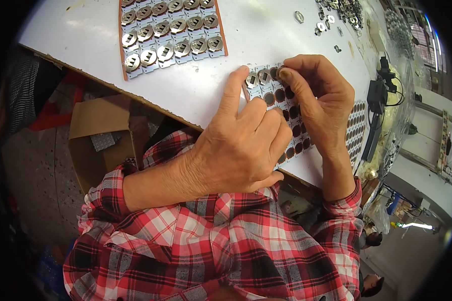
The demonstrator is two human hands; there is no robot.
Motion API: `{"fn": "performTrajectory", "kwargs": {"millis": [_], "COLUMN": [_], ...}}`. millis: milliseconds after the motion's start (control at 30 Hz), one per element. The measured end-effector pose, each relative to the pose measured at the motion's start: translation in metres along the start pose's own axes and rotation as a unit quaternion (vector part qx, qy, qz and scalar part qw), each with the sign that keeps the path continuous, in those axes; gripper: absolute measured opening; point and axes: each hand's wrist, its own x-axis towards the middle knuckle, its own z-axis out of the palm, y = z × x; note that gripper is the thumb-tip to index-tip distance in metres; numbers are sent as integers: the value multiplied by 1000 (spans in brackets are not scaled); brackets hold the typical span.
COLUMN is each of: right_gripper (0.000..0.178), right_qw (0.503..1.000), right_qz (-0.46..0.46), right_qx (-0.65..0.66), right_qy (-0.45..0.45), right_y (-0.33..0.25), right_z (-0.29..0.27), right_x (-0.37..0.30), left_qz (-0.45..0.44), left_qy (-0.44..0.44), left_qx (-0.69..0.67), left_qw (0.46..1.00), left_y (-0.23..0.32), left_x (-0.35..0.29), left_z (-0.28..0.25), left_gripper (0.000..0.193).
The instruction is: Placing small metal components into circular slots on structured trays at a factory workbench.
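Observation:
A light-blue circuit board panel [256,93] lies on the white table under both my hands. Rows of dark round spots cover most of it, and slotted metal battery clips [264,76] sit at its far left corner. My left hand [243,143] rests over its left side, index finger stretched along the corner and the other fingers bent loosely over the board. At the far edge, my right hand [324,95] pinches thumb and index finger together beside the clips. Whatever is between those fingertips is too small and covered to make out.
At the back left lies another panel [170,30] filled with metal clips. Loose clips [339,15] are heaped at the far right. More dark-spotted panels [356,128] lie right of my right wrist, near a black power strip [374,125]. A cardboard box [98,118] stands below the table edge.

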Motion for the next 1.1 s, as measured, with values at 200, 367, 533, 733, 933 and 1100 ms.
{"fn": "performTrajectory", "kwargs": {"millis": [200,367,533,733,933,1100], "right_gripper": [11,11,12,12,12,14], "right_qw": [997,1000,1000,998,999,992], "right_qz": [-56,2,-11,-38,-9,-21], "right_qx": [-11,13,-7,-42,-2,29], "right_qy": [-43,-3,14,-24,-44,-122], "right_y": [2,3,2,6,8,11], "right_z": [3,2,3,-2,-7,-17], "right_x": [-2,-3,-3,1,4,16], "left_qz": [-1,1,3,-3,7,3], "left_qy": [9,11,11,7,15,12], "left_qx": [-4,-9,-4,-8,18,20], "left_qw": [1000,1000,1000,1000,1000,1000], "left_y": [-1,-2,-3,-2,-1,-1], "left_x": [-1,-1,-1,-2,-2,-2], "left_z": [1,0,2,0,5,5], "left_gripper": [70,72,73,74,71,69]}}
